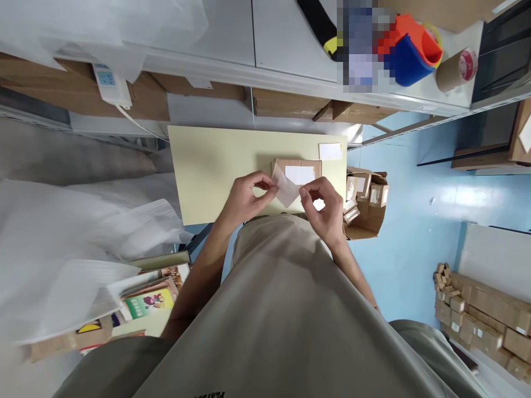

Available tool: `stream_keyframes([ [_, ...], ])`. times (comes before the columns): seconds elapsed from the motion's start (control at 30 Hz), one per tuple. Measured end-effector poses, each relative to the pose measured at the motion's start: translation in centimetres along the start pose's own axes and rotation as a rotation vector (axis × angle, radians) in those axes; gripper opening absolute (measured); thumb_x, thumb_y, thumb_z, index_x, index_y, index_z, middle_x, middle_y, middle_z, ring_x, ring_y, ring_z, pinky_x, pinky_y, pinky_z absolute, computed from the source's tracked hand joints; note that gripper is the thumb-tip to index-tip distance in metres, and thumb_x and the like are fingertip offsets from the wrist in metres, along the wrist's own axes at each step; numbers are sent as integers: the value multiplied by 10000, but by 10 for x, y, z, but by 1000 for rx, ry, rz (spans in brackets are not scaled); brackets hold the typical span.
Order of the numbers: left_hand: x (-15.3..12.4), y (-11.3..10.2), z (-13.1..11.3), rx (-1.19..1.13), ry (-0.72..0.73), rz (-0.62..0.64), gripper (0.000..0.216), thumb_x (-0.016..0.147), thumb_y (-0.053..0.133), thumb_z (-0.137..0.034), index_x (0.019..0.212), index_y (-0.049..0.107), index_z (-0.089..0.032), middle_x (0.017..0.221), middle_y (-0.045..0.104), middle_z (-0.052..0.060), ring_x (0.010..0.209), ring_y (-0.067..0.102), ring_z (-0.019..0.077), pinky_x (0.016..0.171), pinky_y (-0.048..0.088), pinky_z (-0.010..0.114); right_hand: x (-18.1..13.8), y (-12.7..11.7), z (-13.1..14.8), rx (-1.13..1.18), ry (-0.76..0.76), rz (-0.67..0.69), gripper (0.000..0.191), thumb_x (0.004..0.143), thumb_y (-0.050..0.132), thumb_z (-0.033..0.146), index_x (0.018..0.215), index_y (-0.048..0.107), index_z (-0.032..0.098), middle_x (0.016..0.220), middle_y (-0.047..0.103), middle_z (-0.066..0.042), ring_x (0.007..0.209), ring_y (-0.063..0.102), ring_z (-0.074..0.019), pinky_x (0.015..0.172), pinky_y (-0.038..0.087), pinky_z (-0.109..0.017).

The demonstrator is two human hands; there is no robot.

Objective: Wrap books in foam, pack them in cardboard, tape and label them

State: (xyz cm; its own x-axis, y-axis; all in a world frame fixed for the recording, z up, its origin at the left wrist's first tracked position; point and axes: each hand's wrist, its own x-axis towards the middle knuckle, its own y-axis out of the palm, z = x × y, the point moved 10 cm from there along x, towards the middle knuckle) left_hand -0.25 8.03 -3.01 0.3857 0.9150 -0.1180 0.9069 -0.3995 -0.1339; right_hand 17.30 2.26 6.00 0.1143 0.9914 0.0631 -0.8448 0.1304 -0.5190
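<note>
Between my two hands is a thin, translucent white paper slip (287, 190), tilted with one corner up. My left hand (248, 198) pinches its left edge between thumb and forefinger. At its right corner, the thumb and forefinger of my right hand (324, 205) are pinched together on it. Just behind the slip, a small cardboard box (279, 164) lies on the pale yellow table (215, 171), with a white label (305, 175) on its top. Something white shows through the loop of my right fingers; its kind is unclear.
A white card (331, 151) lies at the table's back right corner. Right of the table stands an open carton (367, 224) with small boxes. The shelf above holds a tape dispenser (415, 52) and a tape roll (456, 71). White foam sheeting (83, 237) bulges at left.
</note>
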Motion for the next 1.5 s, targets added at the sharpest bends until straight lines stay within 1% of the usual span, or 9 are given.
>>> stream_keyframes([
  [0.17,8,-46,102,124,-248,-174,52,852,694,-265,832,701,-217,845,776,26,815,720,193,855,584,322,-4,-1,-8,87,85,-130,277,1121,670,472,951,675,253,897,673,-5,754,680,-158,686,575,-332],
  [0.3,-14,-123,170,313,-503,-446,44,819,646,-251,812,678,-221,800,728,15,853,708,210,836,541,312,-3,-4,-8,163,117,-209,311,1117,679,495,925,666,251,836,648,9,707,674,-148,671,555,-320],
  [0.43,-29,-176,187,333,-504,-573,37,798,620,-255,782,645,-232,764,674,-5,850,678,198,834,535,298,1,-4,-11,197,162,-232,350,1094,708,541,899,665,253,781,660,13,677,663,-151,655,546,-318],
  [0.53,-22,-175,181,247,-472,-561,25,783,621,-265,782,624,-240,751,664,-12,811,674,190,806,560,298,1,-4,-20,252,212,-250,358,1067,739,561,894,678,254,733,668,17,668,661,-157,651,548,-321],
  [0.77,29,-75,140,-12,-357,-333,151,828,691,-379,859,632,-244,803,724,5,869,763,213,843,616,325,-20,-42,-49,226,318,-383,342,1060,746,556,912,720,249,709,690,14,676,663,-166,669,570,-328],
  [0.93,55,-1,91,-47,-234,-152,182,895,717,-406,885,635,-244,853,757,15,860,767,212,862,622,339,-38,-98,-84,203,336,-535,338,1050,759,538,895,708,242,710,677,19,662,645,-149,668,553,-309],
  [1.2,65,104,45,27,-210,-106,197,940,701,-409,880,619,-241,903,750,16,913,759,208,899,616,331,-45,-194,-173,255,342,-600,309,1039,757,503,899,710,232,708,669,22,637,630,-143,632,517,-297],
  [1.33,70,195,48,40,-292,-59,187,945,705,-407,895,642,-239,957,772,35,970,775,220,946,630,348,-46,-260,-222,250,338,-615,356,1030,760,548,872,689,237,738,660,21,651,636,-149,663,545,-317],
  [1.5,88,338,65,80,-397,77,113,921,736,-337,912,714,-226,1006,832,63,1002,809,246,968,647,372,-60,-341,-291,240,369,-618,391,1030,749,600,886,686,242,747,646,25,650,628,-152,681,558,-329],
])
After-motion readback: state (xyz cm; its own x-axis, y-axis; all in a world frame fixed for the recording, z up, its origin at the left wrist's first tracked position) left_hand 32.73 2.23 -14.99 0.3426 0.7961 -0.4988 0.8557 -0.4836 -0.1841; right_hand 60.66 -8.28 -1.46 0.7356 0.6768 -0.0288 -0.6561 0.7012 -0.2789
